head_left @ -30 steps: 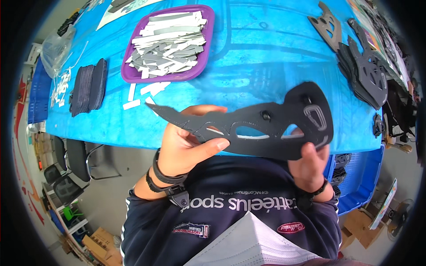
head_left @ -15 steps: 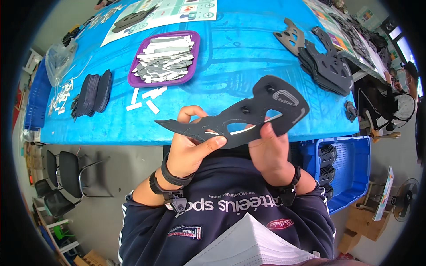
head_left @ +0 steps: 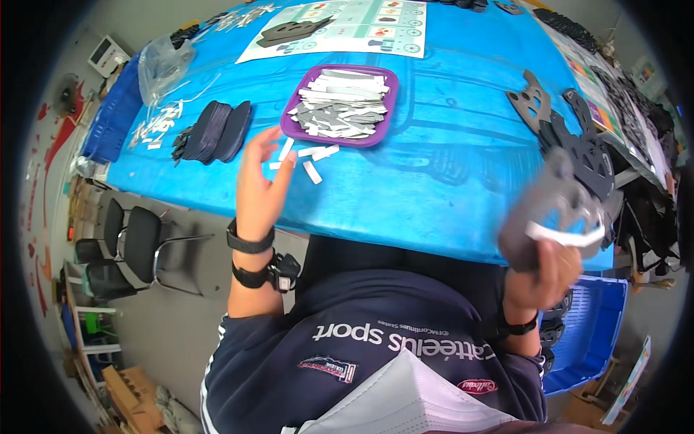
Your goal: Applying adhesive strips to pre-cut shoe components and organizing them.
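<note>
My right hand [head_left: 543, 283] grips a black cut-out panel [head_left: 522, 230] at the right front of the table; both are smeared by motion. A white strip [head_left: 567, 236] shows against the panel. Over the table's left front, my left hand [head_left: 259, 189] is raised with its fingers apart and nothing in them. Close to those fingertips lie several loose white strips [head_left: 312, 172]. Just beyond them stands a purple basket [head_left: 394, 94] heaped with white and grey strips [head_left: 340, 105].
Dark oval pads [head_left: 210, 134] stand in a row at left, near a clear plastic bag [head_left: 163, 72]. More black panels [head_left: 591, 160] are stacked at right. A blue crate [head_left: 589, 354] with black parts sits below the table's right edge. A printed sheet [head_left: 354, 40] lies at the back.
The black panel has left my left hand and swung right and nearer the stack in my right hand. My left hand has opened and moved left towards the loose strips. The view has shifted.
</note>
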`<state>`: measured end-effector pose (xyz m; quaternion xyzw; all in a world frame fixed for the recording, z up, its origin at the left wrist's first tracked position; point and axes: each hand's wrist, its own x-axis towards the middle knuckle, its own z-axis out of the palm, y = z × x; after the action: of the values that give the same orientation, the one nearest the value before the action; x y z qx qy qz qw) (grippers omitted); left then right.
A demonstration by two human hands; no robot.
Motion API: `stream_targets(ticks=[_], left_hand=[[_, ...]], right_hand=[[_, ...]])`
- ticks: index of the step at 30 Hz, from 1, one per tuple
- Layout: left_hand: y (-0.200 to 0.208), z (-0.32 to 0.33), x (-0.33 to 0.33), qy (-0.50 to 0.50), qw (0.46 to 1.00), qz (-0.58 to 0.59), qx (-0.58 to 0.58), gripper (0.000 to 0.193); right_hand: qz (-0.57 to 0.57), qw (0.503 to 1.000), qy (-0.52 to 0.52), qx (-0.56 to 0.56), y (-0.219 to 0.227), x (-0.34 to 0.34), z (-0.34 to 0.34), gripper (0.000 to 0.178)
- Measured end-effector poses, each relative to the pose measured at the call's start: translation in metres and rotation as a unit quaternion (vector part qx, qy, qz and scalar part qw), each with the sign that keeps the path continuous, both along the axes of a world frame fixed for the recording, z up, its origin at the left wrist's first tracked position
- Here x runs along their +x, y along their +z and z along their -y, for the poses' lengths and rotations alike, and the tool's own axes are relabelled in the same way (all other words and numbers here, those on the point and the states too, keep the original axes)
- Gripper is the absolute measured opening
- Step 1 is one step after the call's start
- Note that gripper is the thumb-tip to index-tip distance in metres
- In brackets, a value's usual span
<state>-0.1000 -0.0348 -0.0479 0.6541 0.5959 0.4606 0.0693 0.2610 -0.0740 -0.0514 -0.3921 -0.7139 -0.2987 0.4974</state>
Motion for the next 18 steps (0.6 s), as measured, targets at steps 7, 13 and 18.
stream_targets(ticks=[7, 13, 18], left_hand=[[-0.025, -0.035, -0.100, 0.224, 0.933, -0.282, -0.018, 0.033], [-0.028, -0.046, -0.147, 0.254, 0.922, -0.272, -0.105, 0.035], [-0.019, -0.048, -0.148, 0.241, 0.940, -0.191, -0.147, 0.045]], right_hand=[[0.120, 0.905, 0.183, -0.366, -0.022, -0.062, -0.039, 0.031], [0.110, 0.938, 0.085, -0.317, -0.010, -0.017, -0.043, 0.051], [0.103, 0.896, -0.026, -0.432, -0.027, 0.008, -0.047, 0.069]])
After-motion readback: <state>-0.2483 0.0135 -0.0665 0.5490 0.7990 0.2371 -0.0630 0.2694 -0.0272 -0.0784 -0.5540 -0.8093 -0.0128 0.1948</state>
